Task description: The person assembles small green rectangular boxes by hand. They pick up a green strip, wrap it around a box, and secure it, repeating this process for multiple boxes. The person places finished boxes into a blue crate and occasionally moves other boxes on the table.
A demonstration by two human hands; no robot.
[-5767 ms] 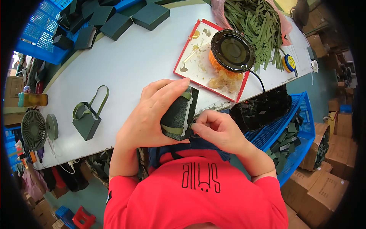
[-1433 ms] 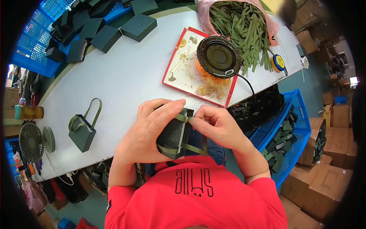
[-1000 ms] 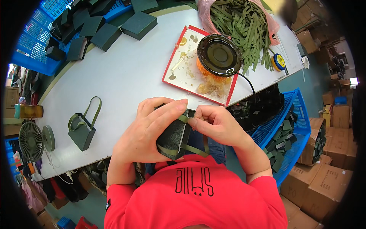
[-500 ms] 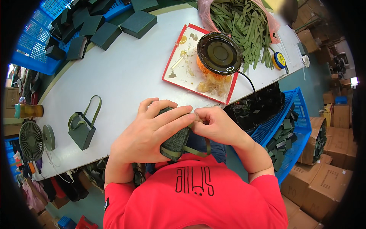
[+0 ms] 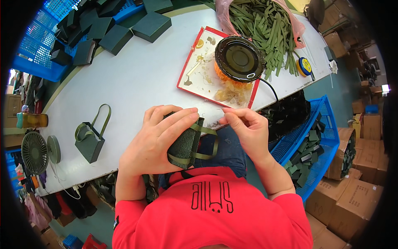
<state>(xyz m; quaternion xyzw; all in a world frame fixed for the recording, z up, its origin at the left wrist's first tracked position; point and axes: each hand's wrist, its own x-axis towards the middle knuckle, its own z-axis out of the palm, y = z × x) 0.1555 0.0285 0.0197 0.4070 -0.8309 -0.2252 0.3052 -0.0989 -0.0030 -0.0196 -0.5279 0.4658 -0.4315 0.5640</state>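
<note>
My left hand (image 5: 153,139) is wrapped round a small dark green textured box (image 5: 184,143), held tilted over the table's near edge. An olive ribbon loop (image 5: 215,145) sticks out from the box's right side. To the right of the box and apart from it, my right hand (image 5: 251,126) is closed in a pinch. A thin pale strand seems to show at its fingertips, too fine to name. On the table at left lies a similar green box (image 5: 90,148) with ribbon handles.
Beyond my hands, a black round pan (image 5: 239,58) with a cord stands on a red-edged white tray (image 5: 192,81) with amber residue. Olive ribbons (image 5: 269,33) fill a pink bag behind. Green boxes (image 5: 152,25) lie far left; a fan (image 5: 35,152) stands left, a blue crate (image 5: 327,137) right.
My right hand has pulled away from the box to the right, still pinched. My left hand and the box have shifted slightly left, and the box has turned, showing more of its ribbon side.
</note>
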